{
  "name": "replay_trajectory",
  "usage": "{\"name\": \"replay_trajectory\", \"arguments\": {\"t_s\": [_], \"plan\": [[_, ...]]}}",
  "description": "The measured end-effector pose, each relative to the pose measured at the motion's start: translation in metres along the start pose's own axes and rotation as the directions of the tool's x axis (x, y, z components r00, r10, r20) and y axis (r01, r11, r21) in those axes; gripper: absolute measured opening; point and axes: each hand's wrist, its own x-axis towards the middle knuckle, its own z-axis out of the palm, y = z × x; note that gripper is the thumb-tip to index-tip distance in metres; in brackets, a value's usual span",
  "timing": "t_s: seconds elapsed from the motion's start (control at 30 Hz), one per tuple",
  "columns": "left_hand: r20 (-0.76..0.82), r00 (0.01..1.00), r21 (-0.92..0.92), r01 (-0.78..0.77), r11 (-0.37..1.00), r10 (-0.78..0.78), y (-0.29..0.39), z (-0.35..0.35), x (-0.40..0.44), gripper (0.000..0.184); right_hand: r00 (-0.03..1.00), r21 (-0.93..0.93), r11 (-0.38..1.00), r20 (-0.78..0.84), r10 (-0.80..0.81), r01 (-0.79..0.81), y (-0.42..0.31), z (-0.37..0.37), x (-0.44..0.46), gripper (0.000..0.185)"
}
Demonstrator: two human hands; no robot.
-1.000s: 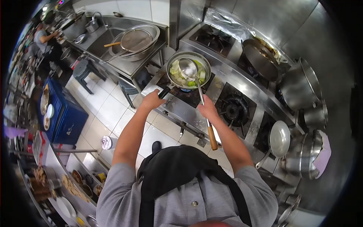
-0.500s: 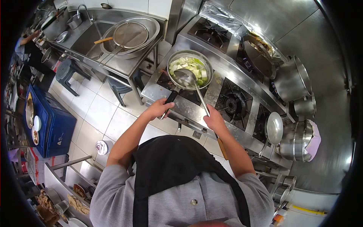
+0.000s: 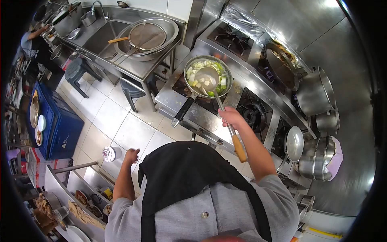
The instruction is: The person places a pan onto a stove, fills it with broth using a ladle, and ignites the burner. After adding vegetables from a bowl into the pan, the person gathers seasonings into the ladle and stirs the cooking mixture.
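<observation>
My right hand (image 3: pixel 232 117) grips the metal shaft of a long ladle (image 3: pixel 223 107) with a wooden handle end. Its bowl is in the frying pan (image 3: pixel 231 80) and holds whitish liquid with pale pieces. Around the bowl lie chopped green and white vegetables (image 3: pixel 221 85). The pan rests on a front burner, its black handle (image 3: pixel 184 109) pointing toward me with no hand on it. My left hand (image 3: pixel 132 155) is low at my left side, away from the pan. Its fingers look curled, with nothing visible in them.
Right of the pan is a bare burner (image 3: pixel 252 113). A small pan (image 3: pixel 294 143) and large pots (image 3: pixel 315 92) stand farther right. To the left are a sink counter with a strainer (image 3: pixel 147 36) in a basin, a stool (image 3: pixel 77 69), a blue cooler (image 3: pixel 62 133) and a person (image 3: pixel 34 44).
My left hand has let go of the pan handle and drawn back toward my left side. The ladle's bowl has turned in the pan and now shows liquid and pale pieces.
</observation>
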Motion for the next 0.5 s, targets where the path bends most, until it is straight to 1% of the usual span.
{"name": "replay_trajectory", "arguments": {"t_s": [0.03, 0.07, 0.1, 0.13, 0.17, 0.23, 0.27, 0.3, 0.37, 0.4, 0.43, 0.5], "plan": [[-0.017, 0.998, -0.015, 0.055, 0.998, -0.055, -0.011, -0.006, -0.015, 0.044, 1.000, 0.000, 1.000, 0.003, 0.001, -0.001, -0.004, -0.002, -0.001, 0.017], [-0.046, 0.988, -0.133, 0.137, 0.982, -0.144, -0.043, -0.005, -0.009, 0.042, 0.994, 0.160, 0.986, 0.110, 0.027, -0.045, -0.012, -0.004, -0.008, 0.016], [-0.046, 0.988, -0.136, 0.137, 0.981, -0.145, -0.064, -0.005, -0.010, 0.042, 0.975, 0.309, 0.945, 0.219, 0.035, -0.104, -0.020, -0.007, -0.016, 0.016], [-0.010, 0.973, -0.180, 0.227, 0.957, -0.232, -0.080, -0.005, -0.013, 0.042, 0.963, 0.329, 0.934, 0.263, 0.051, -0.139, -0.026, -0.009, -0.029, 0.023], [0.028, 0.949, -0.220, 0.313, 0.924, -0.314, -0.090, -0.007, -0.017, 0.041, 0.962, 0.329, 0.934, 0.268, 0.047, -0.137, -0.024, -0.011, -0.041, 0.023], [0.024, 0.958, -0.205, 0.283, 0.937, -0.284, -0.095, -0.003, -0.029, 0.040, 0.972, 0.233, 0.964, 0.225, 0.072, -0.126, -0.019, -0.015, -0.062, 0.032], [0.035, 0.955, -0.236, 0.294, 0.926, -0.295, -0.096, 0.000, -0.031, 0.041, 0.972, 0.193, 0.972, 0.215, 0.092, -0.135, -0.021, -0.017, -0.069, 0.032], [0.038, 0.953, -0.233, 0.300, 0.925, -0.300, -0.097, 0.003, -0.033, 0.041, 0.972, 0.193, 0.971, 0.214, 0.099, -0.142, -0.021, -0.019, -0.067, 0.032], [0.052, 0.959, -0.187, 0.282, 0.941, -0.278, -0.092, 0.012, -0.029, 0.041, 0.980, 0.074, 0.997, 0.197, -0.005, -0.010, -0.020, -0.024, -0.056, 0.022], [0.068, 0.966, -0.179, 0.257, 0.950, -0.249, -0.084, 0.015, -0.029, 0.041, 0.989, -0.046, 0.997, 0.137, -0.049, 0.056, -0.014, -0.017, -0.049, 0.021], [0.065, 0.967, -0.177, 0.255, 0.951, -0.247, -0.075, 0.017, -0.029, 0.041, 0.989, -0.043, 0.997, 0.138, -0.052, 0.058, -0.008, -0.013, -0.046, 0.021], [0.005, 0.989, -0.075, 0.150, 0.986, -0.150, -0.048, 0.022, -0.030, 0.040, 0.993, -0.170, 0.979, 0.055, -0.100, 0.108, -0.008, -0.002, -0.055, 0.021]]}}
